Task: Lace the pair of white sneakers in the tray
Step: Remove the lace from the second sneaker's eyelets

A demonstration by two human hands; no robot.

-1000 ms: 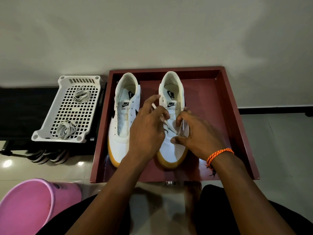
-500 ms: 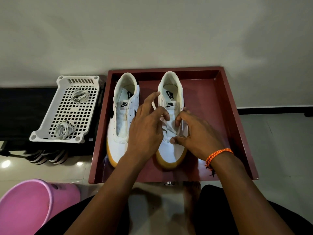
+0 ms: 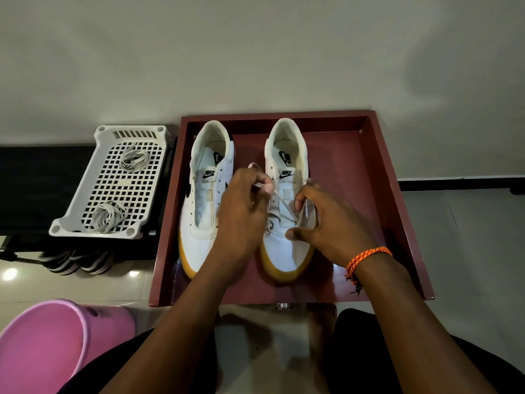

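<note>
Lace [image 3: 284, 206] is partway in on the rt sneaker [image 3: 287, 251], mid-tray; only the lowest eyelets look done. It's flat, limp, light — flops if slack, so I'd grip near the stiff tip & keep tension. My left hand [image 3: 241, 220] pinches one end btwn thumb & forefinger, pulled up toward the tongue. Right hand [image 3: 332, 223] steadies the shoe's outer side, fingertips curled at the eyelet row; can't tell if it holds lace. Left sneaker [image 3: 204, 194] sits unlaced by the tray's [image 3: 397, 209] left wall. Spare laces [image 3: 106, 216] wait in the white basket [image 3: 71, 223] beyond that edge.
</note>
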